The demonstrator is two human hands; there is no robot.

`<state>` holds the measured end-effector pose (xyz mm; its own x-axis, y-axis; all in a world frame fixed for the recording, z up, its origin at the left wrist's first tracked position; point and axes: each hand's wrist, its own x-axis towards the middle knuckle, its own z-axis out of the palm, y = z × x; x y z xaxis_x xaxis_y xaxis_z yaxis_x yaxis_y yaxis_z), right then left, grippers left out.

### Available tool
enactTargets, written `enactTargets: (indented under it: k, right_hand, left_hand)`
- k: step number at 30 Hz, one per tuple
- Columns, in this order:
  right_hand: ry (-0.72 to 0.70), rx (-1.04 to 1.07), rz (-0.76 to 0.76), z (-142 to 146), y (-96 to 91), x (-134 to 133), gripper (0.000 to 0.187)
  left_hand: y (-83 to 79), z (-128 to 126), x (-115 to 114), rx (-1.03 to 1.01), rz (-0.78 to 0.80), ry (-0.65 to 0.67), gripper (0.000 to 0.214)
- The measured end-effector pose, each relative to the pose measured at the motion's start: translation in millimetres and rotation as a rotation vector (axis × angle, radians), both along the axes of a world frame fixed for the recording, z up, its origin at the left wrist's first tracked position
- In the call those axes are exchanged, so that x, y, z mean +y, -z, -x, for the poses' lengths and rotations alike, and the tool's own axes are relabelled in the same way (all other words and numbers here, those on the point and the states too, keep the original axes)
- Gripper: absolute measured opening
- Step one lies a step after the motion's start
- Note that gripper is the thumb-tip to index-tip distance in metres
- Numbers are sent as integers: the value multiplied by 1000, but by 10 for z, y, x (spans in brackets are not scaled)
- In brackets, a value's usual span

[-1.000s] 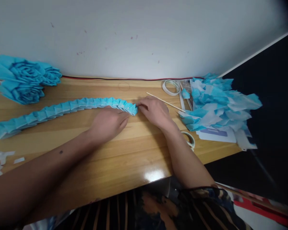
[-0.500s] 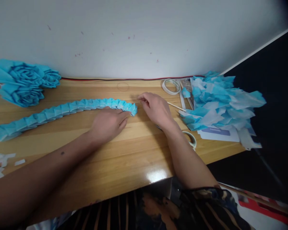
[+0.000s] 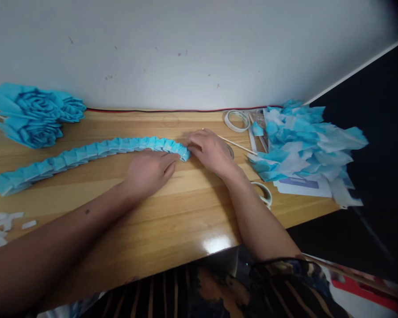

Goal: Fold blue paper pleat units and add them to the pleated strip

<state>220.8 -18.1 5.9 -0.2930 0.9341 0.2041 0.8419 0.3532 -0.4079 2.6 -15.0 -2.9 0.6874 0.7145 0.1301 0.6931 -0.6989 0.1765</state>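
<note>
A long pleated strip of blue paper runs across the wooden table from the far left to the middle. My left hand lies flat by the strip's right end, fingers stretched out and pressing on its near edge. My right hand rests at the strip's tip, fingers curled down onto the paper there. Under that hand a tape roll partly shows. A thin wooden stick lies just right of my right hand.
Blue paper roses are heaped at the back left. A pile of cut blue and white paper pieces covers the right end, with a white tape roll behind and another tape roll by my right forearm. White scraps lie at the left edge.
My right hand lifted off the strip's tip half a second ago and has come back down onto it. My left hand has stayed put.
</note>
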Motion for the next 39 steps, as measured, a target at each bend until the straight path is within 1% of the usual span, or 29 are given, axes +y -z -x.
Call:
enactTargets:
  k: [3,7,10,12,16,17,22,27,29,33,39]
  right_hand:
    - [30,-14,14,6,-10,-11,20]
    - [60,-37,29,13,-27,-25,19]
    - [91,-24,41,-4,-30,-35,27]
    - [147,-7,32,-14,-35,-42,32]
    - [265,-33,23,18,-68,-54,21]
    - [280,-53,37,38,-81,-56,21]
    - [366,-138,151,172,-127,-49,36]
    - [451,-126,202,262,-137,-5,37]
    - [455,-106,231,271,-139,18,34]
    - [451,-64,296,259,-160,50,22]
    - [411,53,329,226,-200,43,26]
  left_hand:
    - [4,5,10,-34,-45,-54,37]
    - [30,6,16,-67,-71,-38,35]
    - [41,1,12,-59,-34,-4,35]
    - [37,-3,9,-50,-16,5,36]
    - [12,-13,7,-31,-2,5,35]
    - [5,-16,8,-24,7,4,35]
    - [-19,-34,9,7,48,-4,36]
    - [-24,-37,8,23,71,-17,34]
    - [-25,-35,8,25,83,-22,35]
    - [-25,-36,8,27,94,-27,36]
    - [-18,-37,4,19,70,-23,38]
